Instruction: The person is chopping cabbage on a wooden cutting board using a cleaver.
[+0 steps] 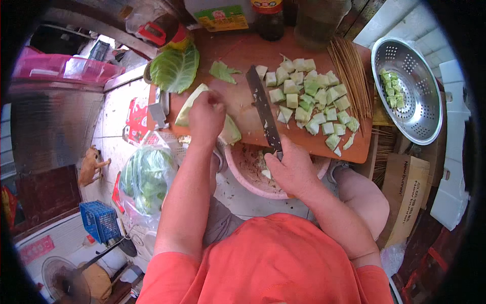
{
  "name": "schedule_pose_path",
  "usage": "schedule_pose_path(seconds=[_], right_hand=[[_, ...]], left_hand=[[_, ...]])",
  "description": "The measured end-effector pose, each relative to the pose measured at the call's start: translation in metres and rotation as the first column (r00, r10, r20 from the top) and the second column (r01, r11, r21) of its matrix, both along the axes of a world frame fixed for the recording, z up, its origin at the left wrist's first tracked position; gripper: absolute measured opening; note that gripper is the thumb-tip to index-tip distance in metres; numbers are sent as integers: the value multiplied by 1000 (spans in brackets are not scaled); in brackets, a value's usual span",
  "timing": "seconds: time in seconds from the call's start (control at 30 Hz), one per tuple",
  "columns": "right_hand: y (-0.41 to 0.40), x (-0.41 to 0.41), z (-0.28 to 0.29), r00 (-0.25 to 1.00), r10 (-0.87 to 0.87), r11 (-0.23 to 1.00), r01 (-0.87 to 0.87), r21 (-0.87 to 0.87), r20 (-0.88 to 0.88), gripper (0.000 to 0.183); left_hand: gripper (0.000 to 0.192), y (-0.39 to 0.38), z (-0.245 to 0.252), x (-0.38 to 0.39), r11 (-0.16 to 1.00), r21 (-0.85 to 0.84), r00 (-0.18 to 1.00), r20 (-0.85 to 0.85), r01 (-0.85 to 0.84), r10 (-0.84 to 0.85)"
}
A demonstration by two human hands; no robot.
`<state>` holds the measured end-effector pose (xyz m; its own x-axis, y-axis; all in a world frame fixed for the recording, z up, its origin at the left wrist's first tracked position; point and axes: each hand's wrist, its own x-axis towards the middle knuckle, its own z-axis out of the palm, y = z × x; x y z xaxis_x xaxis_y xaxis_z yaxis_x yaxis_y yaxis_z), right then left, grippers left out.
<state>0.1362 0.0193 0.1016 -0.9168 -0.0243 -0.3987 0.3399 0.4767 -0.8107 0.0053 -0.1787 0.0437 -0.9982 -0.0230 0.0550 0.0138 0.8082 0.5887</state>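
My right hand [290, 165] grips the handle of a cleaver [264, 110], its dark blade lying over the wooden cutting board [243, 53] and flecked with bits. My left hand [207, 116] is over two pale green cabbage wedges, one [191, 104] at its upper left and one [230, 131] at its lower right. Its fingers are bent and blurred; whether they grip a wedge is not clear. Right of the blade lie many cut cabbage pieces [311, 91]. A loose cabbage leaf [175, 68] rests at the board's upper left, with a smaller leaf scrap [223, 72] near it.
Bamboo skewers [351, 79] lie along the board's right side. Beyond is a steel colander [417, 95] holding skewered cabbage [391, 87]. A pink basin [250, 186] stands below the board's near edge. Bagged greens [148, 178] are at left, a small brown dog [91, 165] farther left. Bottles [269, 22] line the back.
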Motion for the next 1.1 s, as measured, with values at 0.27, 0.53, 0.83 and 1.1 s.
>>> schedule_pose_path(seconds=[0.27, 0.53, 0.83, 1.1], right_hand=[[-17, 30, -4, 993, 116, 987, -114, 111, -17, 47], [-22, 43, -19, 976, 210, 961, -216, 171, 53, 52], [-19, 32, -8, 960, 261, 932, -279, 231, 105, 50], [-20, 32, -11, 960, 261, 927, -279, 251, 101, 46]], left_hand=[[55, -55, -50, 47, 910, 338, 874, 483, -240, 51], [34, -8, -39, 50, 690, 539, 805, 584, -484, 108], [19, 9, -50, 42, 653, 568, 803, 587, -501, 106], [20, 9, -53, 41, 646, 585, 808, 583, -491, 86]])
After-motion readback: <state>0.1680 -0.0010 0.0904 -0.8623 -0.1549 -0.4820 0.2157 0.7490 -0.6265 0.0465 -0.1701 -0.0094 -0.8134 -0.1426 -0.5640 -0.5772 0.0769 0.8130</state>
